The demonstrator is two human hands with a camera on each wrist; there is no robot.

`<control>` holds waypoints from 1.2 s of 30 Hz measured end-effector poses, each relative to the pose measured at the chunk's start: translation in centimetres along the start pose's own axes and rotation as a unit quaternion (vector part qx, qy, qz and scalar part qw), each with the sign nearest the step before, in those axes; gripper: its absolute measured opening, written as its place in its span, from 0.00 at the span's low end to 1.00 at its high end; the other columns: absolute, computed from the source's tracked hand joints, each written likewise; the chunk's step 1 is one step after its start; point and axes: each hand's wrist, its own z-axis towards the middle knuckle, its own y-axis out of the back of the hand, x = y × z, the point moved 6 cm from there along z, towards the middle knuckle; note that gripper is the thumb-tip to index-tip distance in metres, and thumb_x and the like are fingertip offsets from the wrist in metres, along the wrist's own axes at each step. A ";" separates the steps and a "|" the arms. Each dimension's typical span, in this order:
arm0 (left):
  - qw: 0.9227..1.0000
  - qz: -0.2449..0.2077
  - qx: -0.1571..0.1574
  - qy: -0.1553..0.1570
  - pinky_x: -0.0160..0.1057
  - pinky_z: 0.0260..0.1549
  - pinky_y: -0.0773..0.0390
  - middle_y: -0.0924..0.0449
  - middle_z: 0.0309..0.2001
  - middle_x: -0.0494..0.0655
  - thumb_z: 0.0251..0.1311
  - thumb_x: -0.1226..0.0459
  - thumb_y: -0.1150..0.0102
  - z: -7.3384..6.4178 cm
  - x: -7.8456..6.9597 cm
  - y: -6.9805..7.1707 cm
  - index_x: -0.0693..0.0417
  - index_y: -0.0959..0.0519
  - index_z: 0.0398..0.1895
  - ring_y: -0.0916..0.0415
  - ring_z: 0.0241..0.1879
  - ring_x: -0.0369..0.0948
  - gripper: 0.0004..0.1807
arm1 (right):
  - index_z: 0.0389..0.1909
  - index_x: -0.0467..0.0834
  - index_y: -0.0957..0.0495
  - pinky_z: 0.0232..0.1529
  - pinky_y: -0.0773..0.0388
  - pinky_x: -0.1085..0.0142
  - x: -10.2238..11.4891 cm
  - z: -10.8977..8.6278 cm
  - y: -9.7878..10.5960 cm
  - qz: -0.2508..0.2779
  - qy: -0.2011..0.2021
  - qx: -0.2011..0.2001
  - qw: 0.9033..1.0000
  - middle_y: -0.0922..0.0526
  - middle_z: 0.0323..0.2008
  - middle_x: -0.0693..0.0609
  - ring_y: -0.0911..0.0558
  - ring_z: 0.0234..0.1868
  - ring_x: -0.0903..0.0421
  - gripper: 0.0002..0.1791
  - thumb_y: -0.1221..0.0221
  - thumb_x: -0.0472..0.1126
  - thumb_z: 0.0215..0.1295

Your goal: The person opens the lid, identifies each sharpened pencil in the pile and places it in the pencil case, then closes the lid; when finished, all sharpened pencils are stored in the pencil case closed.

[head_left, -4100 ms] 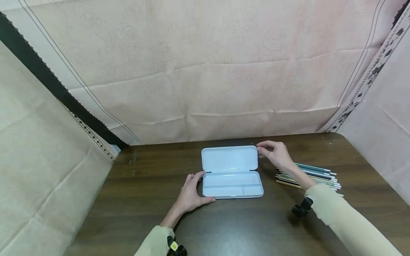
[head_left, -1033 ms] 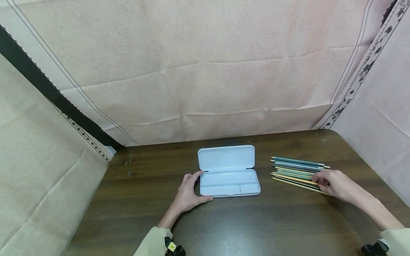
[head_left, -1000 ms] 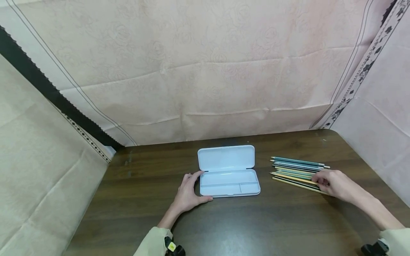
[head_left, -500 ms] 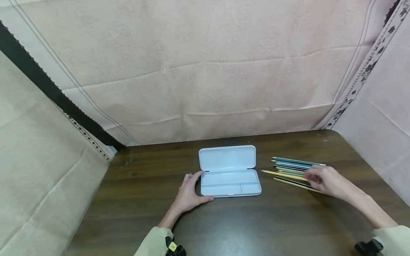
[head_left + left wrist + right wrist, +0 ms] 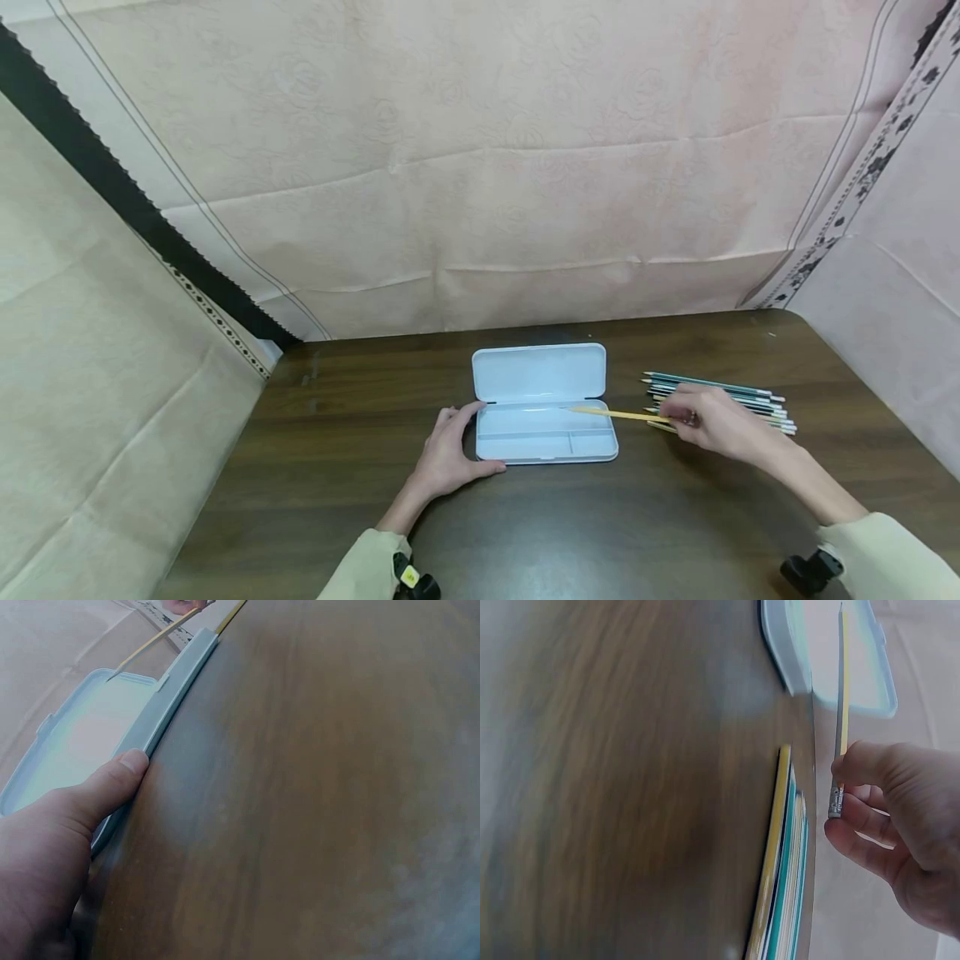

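A light blue pencil case [image 5: 517, 450] lies with its lid [image 5: 538, 373] flipped back on the dark wooden table. My left hand [image 5: 444, 454] holds the case's left end, thumb along the front edge, fingers at the hinge corner. In the left wrist view that thumb [image 5: 112, 784] presses the front wall. My right hand [image 5: 712, 421] pinches a yellow pencil [image 5: 618, 414] near its eraser end, as the right wrist view shows. The pencil's tip points left and overlaps the rear compartment in the head view. Below my right hand lies a row of pencils [image 5: 757, 402], partly hidden by it.
The wooden table [image 5: 360, 500] ends at a pale cloth [image 5: 480, 200] hanging behind it. More cloth panels hang at the left [image 5: 90, 375] and the right [image 5: 900, 275]. A divider splits the case's front strip into two compartments.
My right hand left the lid's right edge, went to the pencils, took a yellow one and carried it left to the case. My left hand stayed at the case.
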 end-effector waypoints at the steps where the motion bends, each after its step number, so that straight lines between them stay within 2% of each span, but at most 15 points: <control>1: 1.000 -0.002 0.000 0.001 0.60 0.50 0.29 0.30 0.57 0.53 0.42 0.43 0.20 0.0 0.0 0.0 0.47 0.32 0.71 0.35 0.59 0.52 0.51 | 0.35 0.44 0.16 0.27 0.25 0.69 0.2 0.4 -0.2 0.004 -0.007 0.009 1.000 0.22 0.32 0.59 0.27 0.29 0.66 0.15 0.29 0.24 0.49; 7: 1.000 0.002 0.002 0.004 0.61 0.51 0.30 0.30 0.58 0.54 0.42 0.43 0.21 0.0 0.1 -0.1 0.47 0.32 0.71 0.35 0.61 0.54 0.51 | 0.38 0.45 0.15 0.29 0.24 0.69 1.0 2.2 -1.7 0.016 -0.040 0.055 0.998 0.21 0.33 0.58 0.27 0.30 0.63 0.14 0.30 0.26 0.54; 14: 1.000 0.005 0.004 0.009 0.58 0.51 0.30 0.30 0.58 0.53 0.42 0.44 0.20 0.0 0.1 -0.1 0.46 0.32 0.71 0.35 0.58 0.50 0.51 | 0.40 0.45 0.14 0.30 0.25 0.69 1.9 3.9 -3.2 0.013 -0.035 0.067 0.997 0.19 0.35 0.56 0.27 0.31 0.61 0.14 0.29 0.28 0.55; 25: 1.000 0.001 0.005 0.010 0.58 0.52 0.31 0.30 0.58 0.52 0.43 0.43 0.21 0.0 0.1 -0.1 0.47 0.32 0.71 0.35 0.59 0.51 0.51 | 0.41 0.44 0.13 0.34 0.22 0.68 3.1 5.8 -5.0 0.017 -0.026 0.080 0.996 0.17 0.38 0.52 0.24 0.33 0.60 0.11 0.30 0.30 0.57; 36: 1.000 0.003 0.003 0.008 0.58 0.52 0.30 0.30 0.58 0.52 0.42 0.44 0.20 0.0 0.1 -0.1 0.47 0.32 0.71 0.35 0.59 0.51 0.51 | 0.38 0.44 0.13 0.35 0.24 0.67 3.7 7.2 -6.4 0.014 -0.018 0.092 0.996 0.20 0.34 0.55 0.26 0.32 0.61 0.10 0.29 0.31 0.56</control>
